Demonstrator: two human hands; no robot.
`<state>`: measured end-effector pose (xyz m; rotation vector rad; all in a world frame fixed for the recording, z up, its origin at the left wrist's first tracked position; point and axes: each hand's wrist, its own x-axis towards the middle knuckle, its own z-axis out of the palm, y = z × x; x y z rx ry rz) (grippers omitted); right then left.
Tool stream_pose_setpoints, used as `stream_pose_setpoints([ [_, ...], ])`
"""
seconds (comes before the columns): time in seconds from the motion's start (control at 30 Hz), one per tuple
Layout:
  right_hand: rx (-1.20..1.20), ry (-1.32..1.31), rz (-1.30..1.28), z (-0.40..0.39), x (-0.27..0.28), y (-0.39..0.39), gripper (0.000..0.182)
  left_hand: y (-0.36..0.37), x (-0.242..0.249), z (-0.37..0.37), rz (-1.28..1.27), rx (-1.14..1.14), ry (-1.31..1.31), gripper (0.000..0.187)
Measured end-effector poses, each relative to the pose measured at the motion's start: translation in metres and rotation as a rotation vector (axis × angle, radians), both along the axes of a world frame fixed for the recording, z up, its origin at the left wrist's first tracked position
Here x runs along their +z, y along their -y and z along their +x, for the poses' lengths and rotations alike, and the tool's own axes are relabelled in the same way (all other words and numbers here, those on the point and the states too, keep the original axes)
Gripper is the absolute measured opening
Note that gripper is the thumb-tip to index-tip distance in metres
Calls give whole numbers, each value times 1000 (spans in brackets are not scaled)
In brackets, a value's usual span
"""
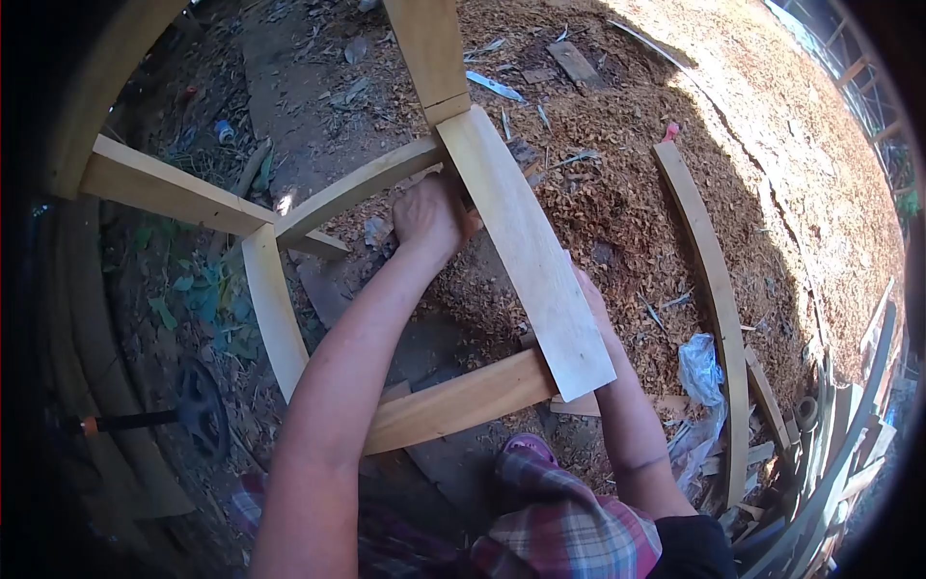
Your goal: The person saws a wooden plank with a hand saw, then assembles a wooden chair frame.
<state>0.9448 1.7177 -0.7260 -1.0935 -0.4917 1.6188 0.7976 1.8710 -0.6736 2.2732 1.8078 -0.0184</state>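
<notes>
A pale wooden frame of joined rails and legs, like a chair frame, stands tilted before me. Its wide front board (529,256) slopes down to the right, meeting an upright leg (424,53) at the top and a lower rail (463,400) at the bottom. My left hand (429,217) reaches inside the frame, closed beside the inner face of the board, just below the curved rail (357,188). What it grips is hidden. Along the outer side of the board is my right hand (591,297), its fingers mostly covered by the wood.
Wood shavings (617,203) cover the ground. At right lie a long curved wooden strip (709,261), a clear plastic bag (700,370) and a pile of offcuts (849,444). A dark wheel-shaped handle (203,410) stands at left. My sandalled foot (529,446) is below the frame.
</notes>
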Motion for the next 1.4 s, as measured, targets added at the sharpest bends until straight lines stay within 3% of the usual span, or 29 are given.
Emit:
stream_pose_setpoints([
  [0.13, -46, -41, -78, 1, -24, -7, 52, -3, -5, -1, -44, 47, 7, 62],
  [0.2, 13, -73, 9, 3, -4, -1, 53, -2, -8, -3, -32, 9, 22, 66],
  [0.3, -195, 73, -149, -3, 9, -1, 53, 0, -12, -7, -17, -8, 48, 68],
  [0.4, -105, -19, 66, 16, -13, -1, 48, 9, -4, -20, -33, -55, 41, 65],
  [0.47, 19, 39, 104, 25, -2, 5, 42, 23, -1, -37, 280, -142, 88, 55],
  [0.53, -130, 273, 70, 17, 8, 8, 36, 39, 37, -69, 322, -251, 216, 44],
  [0.6, -201, 393, 87, 24, 2, 18, 28, 50, 84, -110, 244, -223, 396, 34],
  [0.67, -305, 442, -5, 45, -31, 43, 23, 64, 119, -164, 207, 59, 572, 25],
  [0.73, -490, 422, 61, 45, -54, 75, 23, 73, 101, -232, 452, 295, 848, 18],
  [0.77, -488, 453, -3, 42, -67, 95, 17, 73, 70, -270, 551, 282, 857, 16],
  [0.8, -485, 481, -69, 39, -79, 116, 14, 82, 30, -297, 637, 228, 646, 17],
  [0.87, -440, 554, -189, 9, -79, 146, 11, 118, 9, -318, 21, 683, 794, 18],
  [0.9, -324, 506, -209, -3, -78, 165, 11, 129, -7, -337, -217, 801, 713, 20],
  [0.93, -227, 526, -263, -25, -66, 179, 13, 140, -20, -348, -217, 844, 713, 20],
  [1.0, 50, 633, -319, -33, -86, 222, 20, 167, -44, -362, -51, 605, 425, 25],
  [1.13, 309, 657, -523, -41, -81, 269, 21, 188, -74, -394, -133, 505, 264, 27],
  [1.2, 374, 670, -597, -35, -73, 285, 22, 189, -87, -406, -609, 402, 29, 26],
  [1.27, 412, 682, -660, -27, -65, 297, 23, 213, -100, -400, -686, 429, -72, 34],
  [1.4, 437, 692, -786, -13, -52, 313, 25, 258, -91, -380, -989, 210, 4, 47],
])
